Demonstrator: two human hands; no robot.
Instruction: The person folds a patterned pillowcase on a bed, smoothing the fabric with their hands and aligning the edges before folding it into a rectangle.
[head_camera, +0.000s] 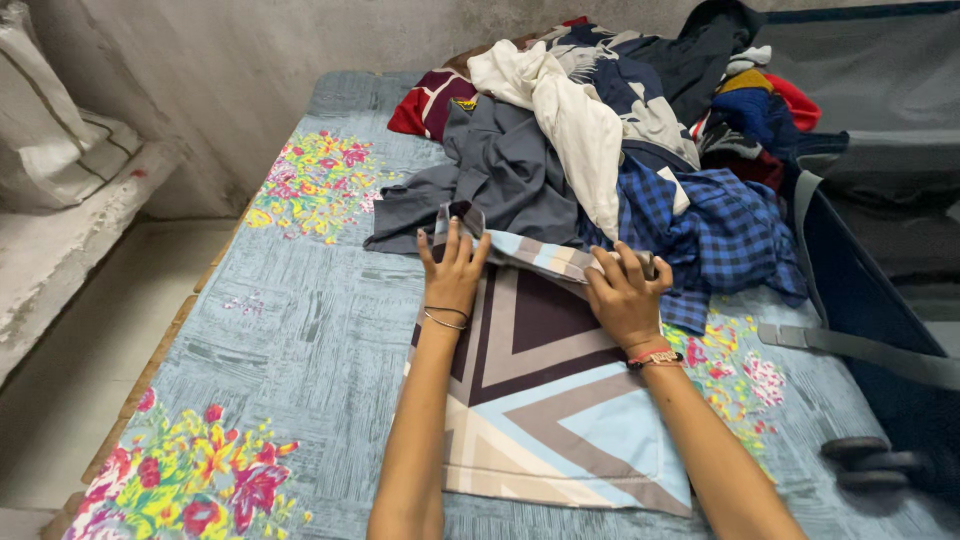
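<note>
At the far left I note a white sack (45, 120) on a pale ledge, beside a bare grey wall. Next comes the bed, covered by a blue-grey sheet (290, 330) with floral patches. My left hand (452, 275) lies flat, fingers spread and pressed down on the upper left edge of a folded geometric cloth (545, 400); two thin bangles sit on that wrist. The cloth carries purple, grey and light blue chevrons. Its long axis runs away from me, from the near edge of the bed toward the heap beyond, and its far end is turned back into a fold. My right hand (625, 295) rests on that fold at the upper right, fingers curled over the edge and gripping it; a red and beaded band sits on the wrist. Behind both hands stands a clothes pile (600, 130): grey shirt, white garment, blue checked shirt. At right I observe a dark open suitcase (880, 270) with grey strap and wheels
</note>
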